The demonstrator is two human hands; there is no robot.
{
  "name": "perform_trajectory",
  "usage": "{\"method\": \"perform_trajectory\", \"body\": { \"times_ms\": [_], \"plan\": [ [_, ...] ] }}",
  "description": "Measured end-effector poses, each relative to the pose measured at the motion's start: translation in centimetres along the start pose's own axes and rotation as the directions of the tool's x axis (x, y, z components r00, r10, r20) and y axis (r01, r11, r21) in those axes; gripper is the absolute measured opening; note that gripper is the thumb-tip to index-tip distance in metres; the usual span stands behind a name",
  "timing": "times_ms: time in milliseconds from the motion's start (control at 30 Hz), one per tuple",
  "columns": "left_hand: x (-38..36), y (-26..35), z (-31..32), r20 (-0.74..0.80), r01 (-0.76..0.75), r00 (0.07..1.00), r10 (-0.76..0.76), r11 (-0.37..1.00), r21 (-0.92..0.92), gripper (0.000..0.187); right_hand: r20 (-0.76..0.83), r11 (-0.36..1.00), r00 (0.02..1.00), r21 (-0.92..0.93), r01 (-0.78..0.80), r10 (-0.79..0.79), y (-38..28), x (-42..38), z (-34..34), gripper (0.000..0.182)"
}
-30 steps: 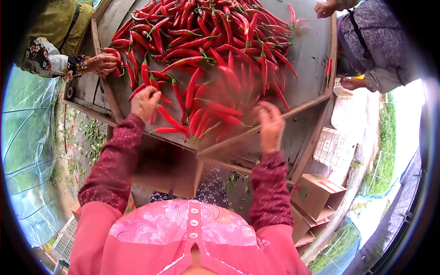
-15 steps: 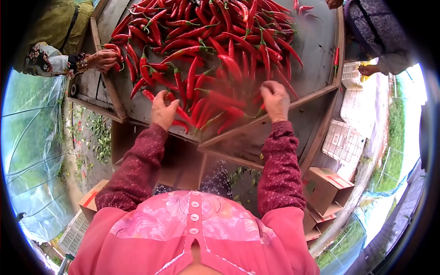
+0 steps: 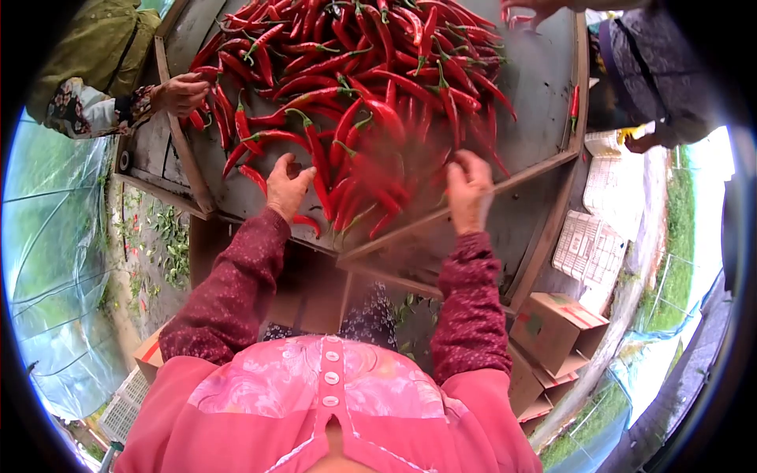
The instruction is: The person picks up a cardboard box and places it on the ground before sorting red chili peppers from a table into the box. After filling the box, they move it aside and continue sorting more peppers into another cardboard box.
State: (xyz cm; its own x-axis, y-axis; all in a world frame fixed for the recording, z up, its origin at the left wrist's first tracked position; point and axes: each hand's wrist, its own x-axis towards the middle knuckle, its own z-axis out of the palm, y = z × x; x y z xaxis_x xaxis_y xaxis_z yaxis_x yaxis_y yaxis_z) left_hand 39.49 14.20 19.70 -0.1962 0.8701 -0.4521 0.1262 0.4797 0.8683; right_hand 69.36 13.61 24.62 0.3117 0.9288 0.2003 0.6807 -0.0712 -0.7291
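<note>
Red chillies [image 3: 359, 189] raked closer to worktop [image 3: 536, 94] near edge than moment ago. Left hand [image 3: 288, 188] fingers spread loose on pile; right hand [image 3: 469, 189] curled, grip can't be told.

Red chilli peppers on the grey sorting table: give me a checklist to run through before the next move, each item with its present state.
1. Left hand rests on the long red chilli peppers at the near edge: ok.
2. Right hand is down at the wooden rail beside the pile: ok.
3. Whether either hand actually grips a pepper: cannot tell, the peppers between them are blurred.
4. Co-worker's hand at the left rim is apart from both hands: ok.
5. Peppers stay on the grey sorting table, none seen over the rail: ok.
6. Open cardboard box sits below right, outside the table: ok.
</note>
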Motion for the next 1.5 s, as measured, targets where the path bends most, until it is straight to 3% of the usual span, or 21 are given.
{"method": "perform_trajectory", "body": {
  "times_ms": [67, 133, 167, 233, 267, 333, 400, 467, 500, 567, 600, 633, 767, 833, 867, 933, 1067, 1200, 1267, 1400, 1500],
  "plan": [
    [0.9, -0.6, 0.9, -0.014, 0.02, 1.0, -0.021, 0.996, -0.09, 0.06, -0.138, 0.985, 0.989, -0.17, 0.025, -0.049, 1.6, 3.9, -1.3, 0.039],
    [1.6, -0.7, 1.9, -0.019, 0.021, 1.0, -0.022, 0.999, -0.038, 0.061, -0.157, 0.956, 0.987, -0.293, -0.017, -0.031, 3.4, 6.9, -0.9, 0.058],
    [1.6, -0.3, 2.3, 0.042, 0.08, 0.996, -0.079, 0.996, -0.037, 0.063, -0.156, 0.956, 0.987, -0.292, -0.007, -0.04, 4.2, 7.8, -0.2, 0.058],
    [1.0, 2.2, 2.8, 0.087, 0.089, 0.993, -0.082, 0.993, -0.083, 0.063, 0.015, 0.968, 0.992, -0.22, -0.119, 0.125, 4.6, 9.3, 0.7, 0.076],
    [0.9, 3.0, 3.1, 0.137, 0.103, 0.987, -0.086, 0.987, -0.12, 0.062, 0.016, 0.969, 0.993, -0.219, -0.11, 0.117, 4.7, 9.4, 1.1, 0.076],
    [1.3, 3.4, 4.0, 0.17, 0.096, 0.983, -0.069, 0.983, -0.157, 0.059, 0.106, 0.964, 0.962, 0.058, -0.259, 0.252, 3.7, 8.9, 2.2, 0.082],
    [1.4, 3.8, 5.0, 0.29, 0.163, 0.956, -0.04, 0.894, -0.417, 0.058, 0.161, 0.946, 0.953, 0.165, -0.281, 0.255, 2.7, 8.2, 2.8, 0.08],
    [1.5, 4.1, 5.5, 0.27, 0.181, 0.961, -0.063, 0.88, -0.439, 0.06, 0.254, 0.842, 0.934, 0.418, -0.341, 0.252, 1.6, 7.3, 3.8, 0.078],
    [1.7, 4.1, 5.7, 0.25, 0.198, 0.964, -0.087, 0.865, -0.461, 0.063, 0.199, 0.896, 0.973, 0.402, -0.189, 0.116, 1.3, 7.1, 4.8, 0.083],
    [2.2, 4.3, 5.8, 0.228, 0.209, 0.967, -0.109, 0.852, -0.48, 0.065, 0.141, 0.937, 0.983, 0.311, -0.158, 0.118, 1.0, 7.3, 5.8, 0.087],
    [2.4, 4.4, 5.8, 0.3, 0.255, 0.948, -0.106, 0.818, -0.516, 0.065, 0.084, 0.968, 0.989, 0.21, -0.137, 0.121, 0.4, 7.2, 6.0, 0.091],
    [2.6, 4.4, 5.9, 0.371, 0.303, 0.923, -0.098, 0.781, -0.547, 0.065, 0.127, 0.96, 0.971, 0.169, -0.223, 0.203, -0.1, 7.2, 5.9, 0.097],
    [2.9, 5.0, 6.5, 0.397, 0.325, 0.912, -0.101, 0.766, -0.554, 0.065, 0.117, 0.966, 0.967, 0.101, -0.237, 0.226, -1.4, 6.4, 5.8, 0.097],
    [3.0, 5.8, 7.1, 0.451, 0.279, 0.892, 0.012, 0.771, -0.573, 0.039, 0.261, 0.912, 0.961, 0.364, -0.189, 0.095, -1.4, 6.4, 6.3, 0.099],
    [3.1, 6.1, 7.3, 0.446, 0.275, 0.895, 0.014, 0.768, -0.578, 0.039, 0.265, 0.913, 0.96, 0.364, -0.185, 0.089, -1.3, 6.2, 6.3, 0.099],
    [2.9, 7.4, 7.4, 0.342, 0.239, 0.935, -0.096, 0.883, -0.404, 0.031, 0.264, 0.976, 0.96, 0.168, -0.136, 0.088, -2.4, 5.3, 5.6, 0.1],
    [3.2, 7.7, 7.1, 0.47, 0.239, 0.883, -0.003, 0.864, -0.444, 0.03, 0.292, 0.94, 0.949, 0.276, -0.201, 0.117, -2.3, 5.4, 6.2, 0.098],
    [3.2, 7.3, 6.2, 0.477, 0.33, 0.876, -0.073, 0.812, -0.481, 0.028, 0.267, 0.926, 0.963, 0.354, -0.131, 0.034, -4.8, 4.1, 6.1, 0.09],
    [3.2, 6.8, 6.0, 0.487, 0.342, 0.87, -0.077, 0.806, -0.483, 0.029, 0.27, 0.872, 0.96, 0.483, -0.075, -0.067, -5.2, 3.3, 6.4, 0.082],
    [2.6, 8.4, 5.0, 0.498, 0.403, 0.86, -0.112, 0.748, -0.528, 0.026, 0.29, 0.751, 0.955, 0.644, -0.146, -0.063, -5.4, 3.7, 8.7, 0.077],
    [2.1, 9.4, 4.3, 0.529, 0.42, 0.842, -0.108, 0.748, -0.515, 0.023, 0.326, 0.784, 0.945, 0.591, -0.193, -0.013, -6.6, 3.3, 8.2, 0.073]
  ]
}}
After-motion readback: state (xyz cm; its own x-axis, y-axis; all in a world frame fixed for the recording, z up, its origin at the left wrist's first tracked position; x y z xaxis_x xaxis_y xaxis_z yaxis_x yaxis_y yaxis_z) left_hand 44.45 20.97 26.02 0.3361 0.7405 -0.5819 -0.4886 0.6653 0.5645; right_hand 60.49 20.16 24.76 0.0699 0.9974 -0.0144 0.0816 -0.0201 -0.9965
